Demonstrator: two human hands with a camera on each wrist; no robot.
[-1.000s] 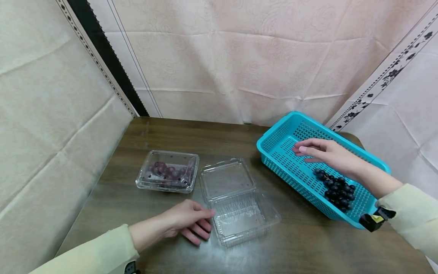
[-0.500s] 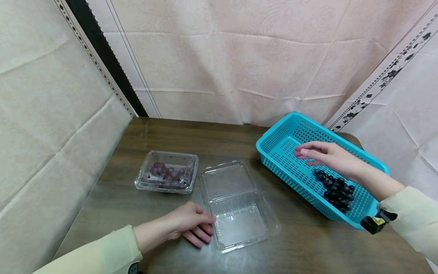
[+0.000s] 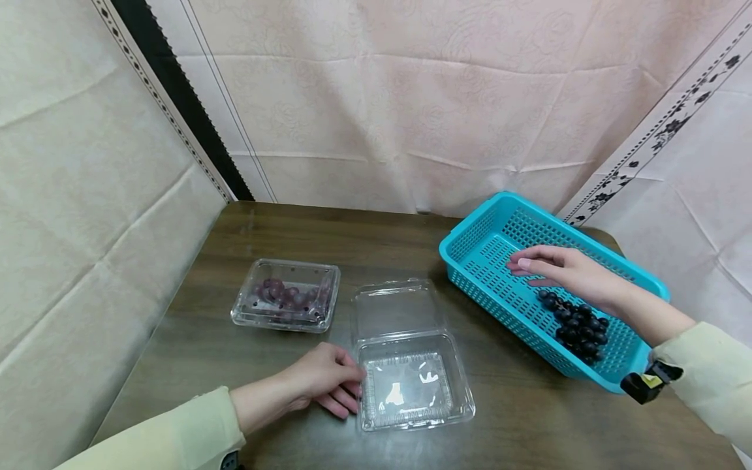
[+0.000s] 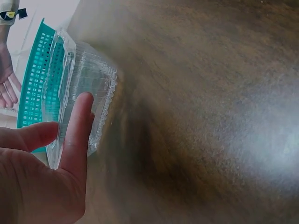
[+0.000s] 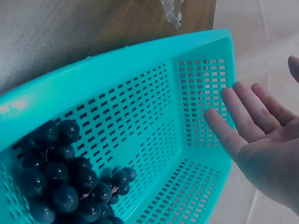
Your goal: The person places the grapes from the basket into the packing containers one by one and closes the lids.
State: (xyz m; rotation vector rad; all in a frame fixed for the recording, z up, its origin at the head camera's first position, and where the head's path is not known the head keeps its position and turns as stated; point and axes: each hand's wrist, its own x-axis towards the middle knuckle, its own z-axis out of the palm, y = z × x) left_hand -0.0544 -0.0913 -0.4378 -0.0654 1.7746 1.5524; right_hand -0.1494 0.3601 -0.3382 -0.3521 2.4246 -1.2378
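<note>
Table (image 3: 194, 365) before me, one; clear containers (image 3: 411, 385), two; groups of grapes (image 3: 578, 329), two; blue basket (image 3: 505, 314), one; left hand (image 3: 329, 378), one; right hand (image 3: 552, 266), one; pale sleeves (image 3: 170, 424), two; black wrist devices (image 3: 642, 386), two.

The left hand (image 4: 51, 177) pinched the rim of a clear plastic container (image 4: 96, 70), one finger straight along its outer wall; behind stood a turquoise basket (image 4: 33, 84), the right hand (image 4: 6, 74) showed beside it, fingers extended, and glare whitened the brown desk (image 4: 187, 126)
</note>
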